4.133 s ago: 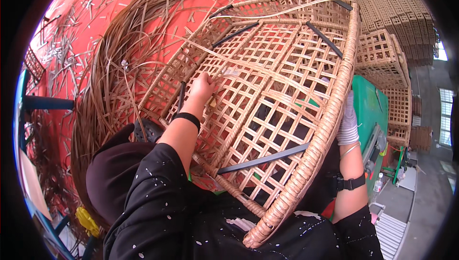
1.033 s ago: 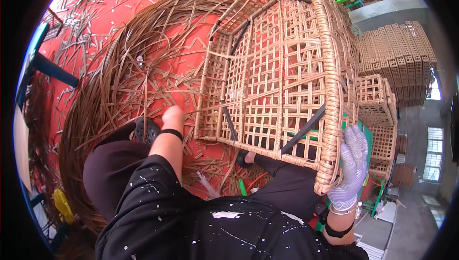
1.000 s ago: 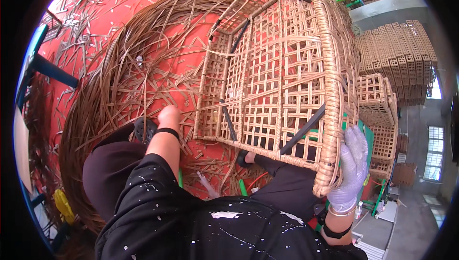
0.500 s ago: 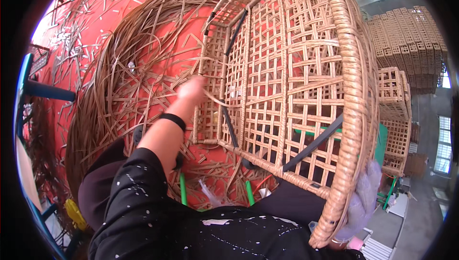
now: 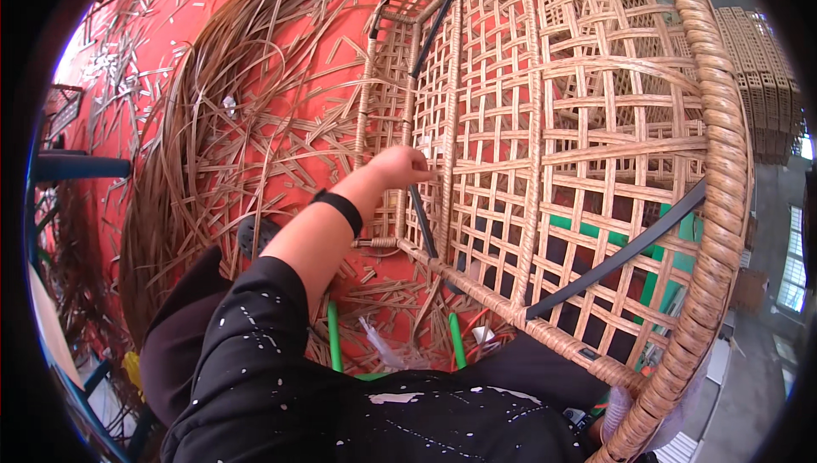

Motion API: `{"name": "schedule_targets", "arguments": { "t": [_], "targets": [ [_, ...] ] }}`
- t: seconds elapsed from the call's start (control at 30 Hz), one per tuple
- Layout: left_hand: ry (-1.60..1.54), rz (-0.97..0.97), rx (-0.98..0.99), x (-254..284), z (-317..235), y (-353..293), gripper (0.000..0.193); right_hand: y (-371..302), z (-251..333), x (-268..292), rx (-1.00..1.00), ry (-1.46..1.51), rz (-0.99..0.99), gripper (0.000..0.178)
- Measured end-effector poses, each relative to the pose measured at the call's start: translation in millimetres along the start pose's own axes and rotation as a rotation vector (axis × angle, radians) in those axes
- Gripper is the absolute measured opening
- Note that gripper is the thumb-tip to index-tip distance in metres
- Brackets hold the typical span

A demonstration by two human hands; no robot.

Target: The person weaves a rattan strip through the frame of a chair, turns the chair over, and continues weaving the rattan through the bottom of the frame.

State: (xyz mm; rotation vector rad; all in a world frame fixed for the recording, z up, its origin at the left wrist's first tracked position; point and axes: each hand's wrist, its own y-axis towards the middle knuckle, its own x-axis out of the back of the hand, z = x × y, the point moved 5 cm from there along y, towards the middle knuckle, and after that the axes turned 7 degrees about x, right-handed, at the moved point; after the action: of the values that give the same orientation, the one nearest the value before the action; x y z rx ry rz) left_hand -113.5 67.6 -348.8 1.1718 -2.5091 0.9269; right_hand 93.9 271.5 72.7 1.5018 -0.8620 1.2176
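Note:
A large woven wicker basket frame (image 5: 545, 88) stands tilted before me, with a thick wrapped rim (image 5: 723, 114) on its right. My left hand (image 5: 398, 167) reaches into it, fingers closed in a pinch at an inner wrapped rib. A thin wicker strand seems to be between the fingertips, though its end is hard to make out. My right hand (image 5: 681, 419), in a pale purple glove, is mostly hidden behind the rim at the lower right; its fingers do not show. Dark flat straps (image 5: 625, 252) run along the inside of the frame.
A big coil of long brown strands (image 5: 183, 114) lies on the red floor (image 5: 315, 63) at the left, among scattered offcuts. Green legs (image 5: 334, 335) stand near my lap. Stacked woven frames (image 5: 757, 80) rise at the far right, and blue metal bars (image 5: 85, 167) at the left edge.
My left hand has moved right, from the basket's left edge to the inner rib. The basket's near rim has swung right, covering more of my gloved right hand.

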Motion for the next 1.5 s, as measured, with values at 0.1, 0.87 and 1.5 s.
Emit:
{"name": "schedule_targets", "arguments": {
  "t": [0.1, 0.87, 1.5],
  "targets": [
    [-0.295, 0.202, 0.199, 7.7, -6.1, -4.2, 0.023, -19.3, -39.8, -3.4, -0.422, 0.356, -0.015, 0.062],
    [0.718, -0.446, 0.771, 116.7, 209.1, -99.6, 0.021, -18.3, 6.2, -0.3, 0.039, -0.083, -0.018, 0.062],
    [-0.226, -0.416, -0.213, 17.2, 12.3, -1.3, 0.040, -17.7, 10.6, 1.6, 0.032, -0.073, -0.016, 0.040]
  ]
}}
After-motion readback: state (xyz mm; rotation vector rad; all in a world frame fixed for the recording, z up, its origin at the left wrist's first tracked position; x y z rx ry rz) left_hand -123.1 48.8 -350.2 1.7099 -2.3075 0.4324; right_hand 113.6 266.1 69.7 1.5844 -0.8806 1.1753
